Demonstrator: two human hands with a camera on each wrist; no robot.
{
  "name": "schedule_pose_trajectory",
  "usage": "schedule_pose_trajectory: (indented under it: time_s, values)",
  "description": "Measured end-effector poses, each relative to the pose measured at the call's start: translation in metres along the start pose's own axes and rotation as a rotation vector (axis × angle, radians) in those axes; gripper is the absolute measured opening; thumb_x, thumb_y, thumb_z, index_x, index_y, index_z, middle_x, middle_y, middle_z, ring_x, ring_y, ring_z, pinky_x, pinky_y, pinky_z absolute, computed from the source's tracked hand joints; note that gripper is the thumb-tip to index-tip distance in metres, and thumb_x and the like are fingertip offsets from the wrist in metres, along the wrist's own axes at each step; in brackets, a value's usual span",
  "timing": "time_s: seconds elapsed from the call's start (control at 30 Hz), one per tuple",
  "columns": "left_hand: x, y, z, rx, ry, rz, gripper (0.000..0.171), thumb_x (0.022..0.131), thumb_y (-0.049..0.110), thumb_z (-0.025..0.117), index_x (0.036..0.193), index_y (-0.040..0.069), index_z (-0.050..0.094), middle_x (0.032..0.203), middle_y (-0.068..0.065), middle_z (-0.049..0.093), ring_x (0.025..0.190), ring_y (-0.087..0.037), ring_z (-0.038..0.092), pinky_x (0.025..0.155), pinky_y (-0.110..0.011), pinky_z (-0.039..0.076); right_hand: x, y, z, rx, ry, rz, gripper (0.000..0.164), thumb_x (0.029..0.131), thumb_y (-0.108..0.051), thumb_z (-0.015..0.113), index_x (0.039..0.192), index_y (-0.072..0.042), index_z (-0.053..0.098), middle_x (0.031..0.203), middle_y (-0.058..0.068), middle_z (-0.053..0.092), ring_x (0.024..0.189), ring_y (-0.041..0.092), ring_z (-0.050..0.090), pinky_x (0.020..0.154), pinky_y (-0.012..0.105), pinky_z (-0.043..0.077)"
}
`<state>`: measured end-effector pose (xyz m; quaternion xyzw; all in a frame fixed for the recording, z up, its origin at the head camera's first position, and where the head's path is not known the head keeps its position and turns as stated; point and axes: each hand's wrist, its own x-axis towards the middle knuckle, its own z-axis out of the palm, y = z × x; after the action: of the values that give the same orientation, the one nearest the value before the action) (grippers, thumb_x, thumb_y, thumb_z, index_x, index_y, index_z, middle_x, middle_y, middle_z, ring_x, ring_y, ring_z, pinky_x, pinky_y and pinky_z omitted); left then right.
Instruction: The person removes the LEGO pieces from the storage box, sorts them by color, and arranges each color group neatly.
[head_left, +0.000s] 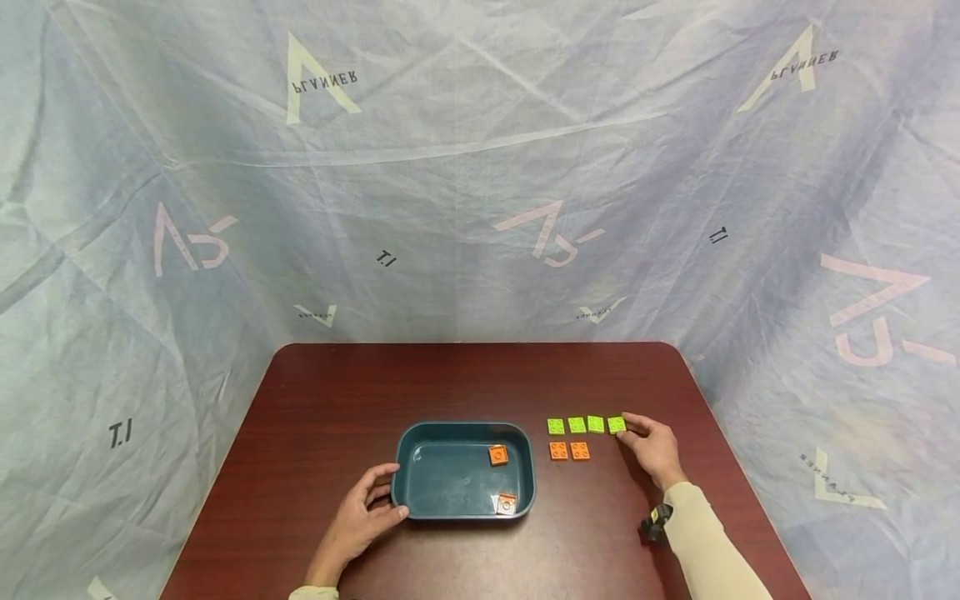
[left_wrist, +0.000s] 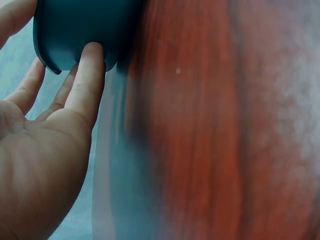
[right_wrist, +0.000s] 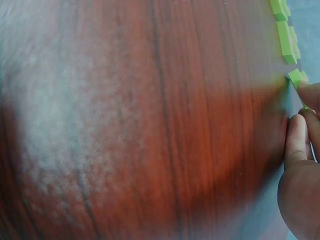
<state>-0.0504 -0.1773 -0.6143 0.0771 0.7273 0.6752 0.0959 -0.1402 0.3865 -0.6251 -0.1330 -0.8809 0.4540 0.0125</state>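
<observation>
My left hand (head_left: 362, 514) grips the left end of a dark teal tray (head_left: 465, 423), thumb at the near corner and fingers along its side. In the left wrist view the fingertips press against the tray's outer wall (left_wrist: 85, 25). To the right, my right hand (head_left: 654, 450) pinches the rightmost lime-green toy brick (head_left: 617, 425) between thumb and fingers. That brick (right_wrist: 296, 77) looks tilted in the right wrist view, beside other green bricks (right_wrist: 287, 42). Two orange bricks, one far (head_left: 498, 455) and one near (head_left: 506, 503), lie inside the tray with round undersides showing.
Three more green bricks (head_left: 576, 425) stand in a row left of the pinched one. In front of them sit two orange bricks (head_left: 569, 451), studs up. The dark red wooden table (head_left: 360, 375) has grey printed sheeting (head_left: 457, 250) around its back and sides.
</observation>
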Motion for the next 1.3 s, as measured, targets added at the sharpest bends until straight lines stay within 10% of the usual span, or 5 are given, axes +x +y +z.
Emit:
schedule_pose_trajectory:
  time_s: [0.67,0.97,1.3]
  values:
    - [0.001,0.000,-0.002,-0.001,0.010,-0.027,0.074,0.088,0.004,0.085,0.152,0.003,0.049,0.146,-0.027,0.055,0.133,-0.045,0.056,0.095,-0.025,0.059,0.001,-0.002,-0.001,0.073,0.009,0.038,0.049,0.101,-0.020,0.074,0.147,-0.009,0.063,0.142,0.022,0.067,0.129,0.037,0.065,0.083,0.018,0.057]
    - [-0.001,-0.001,0.000,-0.025,0.000,-0.018,0.072,0.089,0.000,0.083,0.152,0.002,0.048,0.145,-0.028,0.055,0.132,-0.047,0.057,0.094,-0.026,0.060,-0.002,-0.008,-0.003,0.184,0.070,0.055,0.047,0.099,-0.020,0.078,0.142,-0.006,0.066,0.138,0.021,0.069,0.093,-0.013,0.063,0.079,0.013,0.056]
    - [0.000,0.000,-0.001,-0.008,0.010,-0.032,0.072,0.089,0.003,0.083,0.152,0.004,0.049,0.146,-0.027,0.055,0.134,-0.047,0.056,0.094,-0.023,0.058,-0.006,-0.023,-0.008,0.257,0.031,0.029,0.050,0.099,-0.018,0.077,0.145,-0.003,0.063,0.143,0.021,0.066,0.095,-0.014,0.064,0.082,0.015,0.059]
